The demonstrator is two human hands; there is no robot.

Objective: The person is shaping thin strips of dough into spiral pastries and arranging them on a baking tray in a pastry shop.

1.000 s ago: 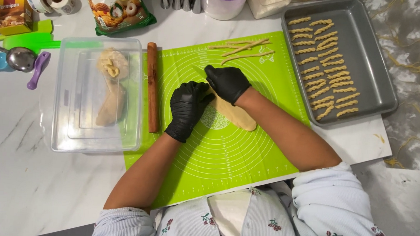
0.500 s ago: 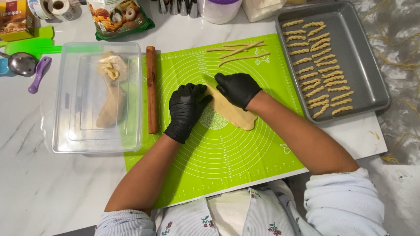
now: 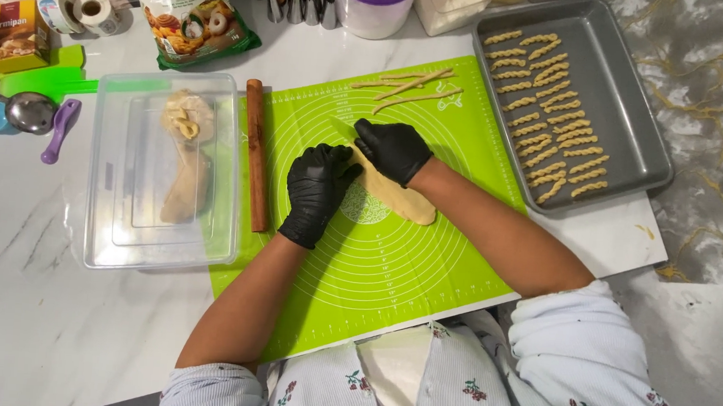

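Observation:
A flat, pale dough slab (image 3: 402, 201) lies on the green silicone mat (image 3: 390, 273). Both my hands wear black gloves. My left hand (image 3: 316, 191) presses its curled fingers on the slab's left edge. My right hand (image 3: 392, 150) lies over the slab's far end and grips a thin knife (image 3: 339, 126), whose tip pokes out to the left. A few cut dough strips (image 3: 412, 84) lie at the mat's far edge. Part of the slab is hidden under my right hand.
A brown rolling pin (image 3: 256, 155) lies along the mat's left edge. A clear plastic box (image 3: 115, 211) with dough stands on the left. A grey baking tray (image 3: 629, 137) holds several twisted dough sticks. A flour bag (image 3: 184, 8), spoons and jars stand behind.
Both hands stay on the dough slab with hardly any shift. My head has moved a little, so everything sits slightly lower in view.

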